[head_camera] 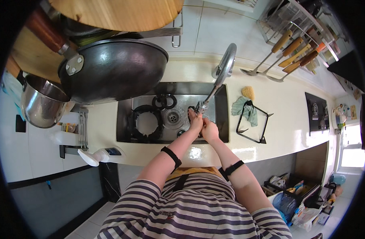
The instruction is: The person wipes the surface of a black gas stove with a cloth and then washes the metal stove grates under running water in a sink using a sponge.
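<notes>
My left hand (195, 121) and my right hand (210, 130) meet under the spray head of the chrome faucet (227, 67), at the right side of the steel sink (221, 113). Between them they grip a dark, seemingly ring-shaped part (190, 112), mostly hidden by my fingers. Left of the drain (172, 119) lies a large round black pan support (134, 118) with inward prongs. Behind it are smaller black burner rings (171, 101). A small dark round piece (181, 133) sits near the front wall, partly covered by my left forearm.
On the right counter, a square black pan support (239, 121) touches a green cloth (237, 106) beside a yellow sponge (247, 92). A black wok (119, 68) and steel pot (43, 101) hang at upper left. A white spray bottle (100, 155) stands front left; ladles (273, 53) hang right.
</notes>
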Motion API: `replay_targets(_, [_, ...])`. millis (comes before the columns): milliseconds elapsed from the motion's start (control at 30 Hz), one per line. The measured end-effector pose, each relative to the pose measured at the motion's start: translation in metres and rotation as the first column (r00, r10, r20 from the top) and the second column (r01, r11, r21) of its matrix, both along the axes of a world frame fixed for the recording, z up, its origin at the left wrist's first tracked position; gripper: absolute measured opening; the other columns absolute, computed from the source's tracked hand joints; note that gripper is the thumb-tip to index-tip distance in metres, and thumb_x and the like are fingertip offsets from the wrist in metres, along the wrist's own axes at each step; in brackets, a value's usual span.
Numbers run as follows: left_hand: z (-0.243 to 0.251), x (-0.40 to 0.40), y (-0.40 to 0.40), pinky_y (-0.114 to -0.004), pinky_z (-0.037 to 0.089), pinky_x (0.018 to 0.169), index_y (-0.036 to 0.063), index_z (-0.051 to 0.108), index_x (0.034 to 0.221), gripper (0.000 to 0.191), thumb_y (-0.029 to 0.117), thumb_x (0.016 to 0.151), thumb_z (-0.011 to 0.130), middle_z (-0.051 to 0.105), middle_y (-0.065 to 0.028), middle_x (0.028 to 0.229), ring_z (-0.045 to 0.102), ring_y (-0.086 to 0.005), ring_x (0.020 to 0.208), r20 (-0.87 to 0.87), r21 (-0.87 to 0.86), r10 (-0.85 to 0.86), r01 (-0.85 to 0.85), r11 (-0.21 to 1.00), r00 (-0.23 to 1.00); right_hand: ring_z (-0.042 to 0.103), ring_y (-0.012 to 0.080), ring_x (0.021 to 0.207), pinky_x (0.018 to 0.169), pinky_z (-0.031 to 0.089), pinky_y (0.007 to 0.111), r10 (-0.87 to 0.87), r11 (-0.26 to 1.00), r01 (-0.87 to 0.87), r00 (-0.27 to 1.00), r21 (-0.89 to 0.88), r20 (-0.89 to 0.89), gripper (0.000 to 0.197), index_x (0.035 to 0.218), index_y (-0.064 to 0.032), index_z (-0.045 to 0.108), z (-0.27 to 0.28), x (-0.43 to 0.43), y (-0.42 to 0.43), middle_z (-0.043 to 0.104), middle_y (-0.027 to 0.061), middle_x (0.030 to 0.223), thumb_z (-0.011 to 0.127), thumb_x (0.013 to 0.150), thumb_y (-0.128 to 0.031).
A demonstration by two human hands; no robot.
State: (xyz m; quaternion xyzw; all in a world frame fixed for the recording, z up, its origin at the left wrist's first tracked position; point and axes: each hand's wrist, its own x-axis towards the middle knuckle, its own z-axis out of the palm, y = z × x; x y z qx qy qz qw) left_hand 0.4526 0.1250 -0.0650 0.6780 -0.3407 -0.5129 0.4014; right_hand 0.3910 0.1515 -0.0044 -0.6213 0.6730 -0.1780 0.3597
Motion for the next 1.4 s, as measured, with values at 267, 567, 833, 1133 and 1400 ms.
replay_targets(267, [0.001, 0.002, -0.008, -0.033, 0.021, 0.087, 0.0015, 0.026, 0.110, 0.044, 0.026, 0.074, 0.031, 0.025, -0.0185, 0.115, 0.028, -0.0277, 0.104, -0.442, -0.057, -0.063, 0.042, 0.997, 0.895, 0.049, 0.0115, 0.054, 0.047, 0.040, 0.023, -0.145, 0.989, 0.125, 0.943, 0.083, 0.301, 0.012, 0.080, -0.0038, 0.049, 0.002, -0.020, -0.003, 0.052, 0.0034, 0.064, 0.050, 0.068, -0.007])
replay_targets(567, [-0.029, 0.032, 0.022, -0.041, 0.026, 0.083, -0.0006, 0.032, 0.104, 0.043, 0.031, 0.075, 0.037, 0.033, -0.0228, 0.105, 0.032, -0.0334, 0.099, 0.533, -0.159, -0.017, 0.120, 0.980, 0.846, 0.049, 0.0097, 0.053, 0.039, 0.045, 0.021, -0.529, 0.847, 0.299, 0.391, 0.440, 0.753, 0.003, 0.074, -0.0026, 0.047, -0.003, -0.021, -0.042, 0.051, 0.0035, 0.069, 0.045, 0.072, -0.003])
replay_targets(833, [-0.024, 0.058, 0.013, -0.046, 0.034, 0.074, 0.0050, 0.034, 0.105, 0.040, 0.030, 0.075, 0.040, 0.041, -0.0116, 0.099, 0.040, -0.0261, 0.092, -0.488, 0.510, 0.351, -0.065, 0.858, 0.799, 0.051, 0.0101, 0.058, 0.045, 0.043, 0.023, -0.495, 0.858, 0.193, 0.562, 0.477, 0.663, 0.006, 0.068, -0.0087, 0.046, -0.022, 0.001, -0.025, 0.051, -0.0010, 0.065, 0.049, 0.069, -0.004])
replay_targets(1133, [0.001, 0.050, 0.003, -0.038, 0.042, 0.068, -0.0027, 0.037, 0.091, 0.027, 0.020, 0.076, 0.038, 0.045, -0.0148, 0.088, 0.047, -0.0260, 0.080, -0.729, 0.440, 0.303, 0.081, 0.894, 0.613, 0.052, 0.0203, 0.066, 0.052, 0.042, 0.030, 0.324, 0.841, -0.458, 0.852, -0.288, -0.411, 0.021, 0.084, -0.0163, 0.052, -0.019, -0.011, -0.004, 0.054, 0.0030, 0.074, 0.048, 0.063, -0.011])
replay_targets(1400, [-0.017, 0.057, 0.027, -0.028, 0.042, 0.073, -0.0111, 0.039, 0.084, 0.019, 0.004, 0.072, 0.035, 0.046, -0.0172, 0.085, 0.048, -0.0239, 0.080, -0.880, 0.361, 0.325, 0.042, 0.932, 0.346, 0.046, 0.0234, 0.084, 0.068, 0.040, 0.030, 0.212, 0.779, -0.339, 0.934, -0.527, -0.288, 0.029, 0.092, -0.0073, 0.048, 0.012, -0.047, 0.008, 0.046, 0.0089, 0.094, 0.051, 0.064, -0.011])
